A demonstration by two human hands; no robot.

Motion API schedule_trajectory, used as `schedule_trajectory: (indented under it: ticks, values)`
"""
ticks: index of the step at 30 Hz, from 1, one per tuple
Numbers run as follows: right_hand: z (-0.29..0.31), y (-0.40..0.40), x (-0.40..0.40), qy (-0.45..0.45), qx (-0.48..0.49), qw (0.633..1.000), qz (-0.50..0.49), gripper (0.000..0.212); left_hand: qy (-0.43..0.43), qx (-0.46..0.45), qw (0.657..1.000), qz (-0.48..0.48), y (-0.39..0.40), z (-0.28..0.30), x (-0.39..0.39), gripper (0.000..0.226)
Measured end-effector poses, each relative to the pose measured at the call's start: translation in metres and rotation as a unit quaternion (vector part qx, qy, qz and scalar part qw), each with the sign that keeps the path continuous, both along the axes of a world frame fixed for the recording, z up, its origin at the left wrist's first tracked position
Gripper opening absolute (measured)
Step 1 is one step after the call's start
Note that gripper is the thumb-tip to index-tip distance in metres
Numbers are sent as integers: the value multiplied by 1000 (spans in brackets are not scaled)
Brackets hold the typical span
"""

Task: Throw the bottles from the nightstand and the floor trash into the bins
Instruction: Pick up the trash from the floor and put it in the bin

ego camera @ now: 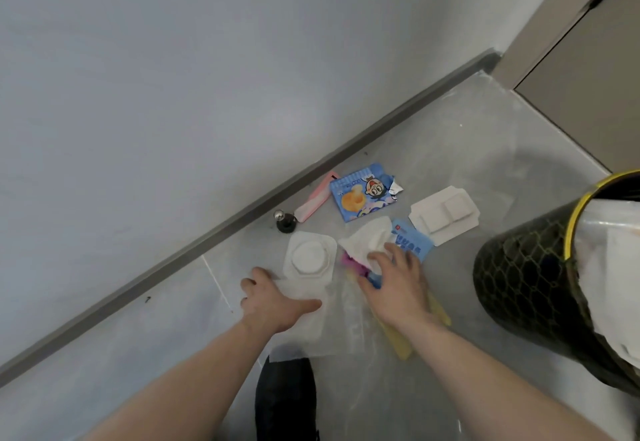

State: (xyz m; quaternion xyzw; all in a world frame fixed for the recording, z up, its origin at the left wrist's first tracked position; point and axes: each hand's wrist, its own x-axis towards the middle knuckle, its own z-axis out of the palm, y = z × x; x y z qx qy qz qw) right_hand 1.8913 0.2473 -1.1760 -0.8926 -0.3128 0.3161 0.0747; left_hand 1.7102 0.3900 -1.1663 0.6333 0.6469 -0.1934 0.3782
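Trash lies scattered on the grey floor by the wall. My left hand (pixel 273 298) rests flat, fingers spread, on a clear plastic wrapper (pixel 311 322) just below a white moulded tray (pixel 309 256). My right hand (pixel 398 277) presses down on a pile of a crumpled white tissue (pixel 363 239), a magenta wrapper (pixel 349 262) and a small blue packet (pixel 414 238); whether the fingers grip anything is unclear. A yellow strip (pixel 398 336) lies under my right wrist. Farther off lie a blue cartoon snack bag (pixel 362 194), a pink wrapper (pixel 317 199) and a white blister tray (pixel 445 213).
A dark patterned bin (pixel 526 281) with a yellow rim and a white liner stands at the right. A black door stopper (pixel 285 222) sits by the grey baseboard (pixel 214 229). My black shoe (pixel 285 395) is at the bottom centre. A beige door (pixel 588 69) is upper right.
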Motion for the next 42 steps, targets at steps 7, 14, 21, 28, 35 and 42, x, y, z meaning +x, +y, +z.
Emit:
schedule_trajectory:
  ticks: [7, 14, 21, 28, 35, 42]
  values:
    - [-4, -23, -11, -41, 71, 985, -151, 44, -124, -24, 992, 26, -5, 3, -6, 81]
    - [-5, -41, -6, -58, 60, 960, -267, 51, -246, -50, 966, 54, -10, 30, -13, 42]
    - [3, -36, 5, 56, 63, 900, -427, 95, -306, -115, 945, 25, 6, 63, -15, 45]
    - [22, -51, 10, 160, 145, 841, -496, 88, -314, -96, 935, -136, 34, 87, 28, 50]
    - [40, -28, 49, 120, 231, 812, -523, 25, -129, -72, 897, -416, 71, 79, 103, 48]
    - [15, 19, 97, 72, 208, 812, -541, 26, -71, 41, 823, -562, 71, 45, 149, 49]
